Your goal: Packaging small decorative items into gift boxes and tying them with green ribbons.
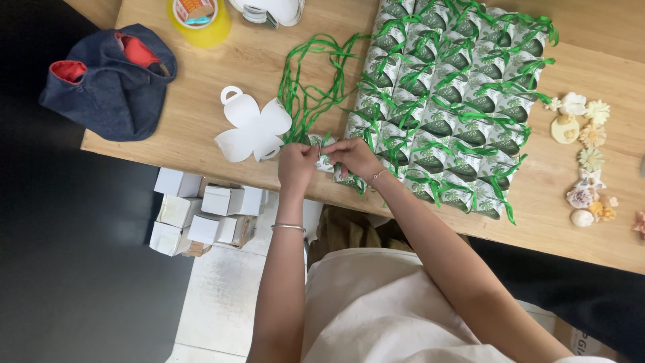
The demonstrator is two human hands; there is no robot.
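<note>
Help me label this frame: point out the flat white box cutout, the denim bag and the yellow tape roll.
flat white box cutout (pixel 254 128), head view, middle of the unfolded card.
denim bag (pixel 107 87), head view, blue fabric body.
yellow tape roll (pixel 209 32), head view, yellow outer side.

Rows of boxes (pixel 450 101) are laid on the table (pixel 201 114), with ribbons (pixel 312 81) and a cutout (pixel 254 128) to their left. A bag (pixel 107 81) is placed far left, shells (pixel 584 161) far right.

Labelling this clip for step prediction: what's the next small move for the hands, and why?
Probably pull the green ribbon ends snug on the small box. Both the left hand and the right hand pinch at the top of that box at the table edge, and the finished boxes beside it all carry tied ribbons.
</note>
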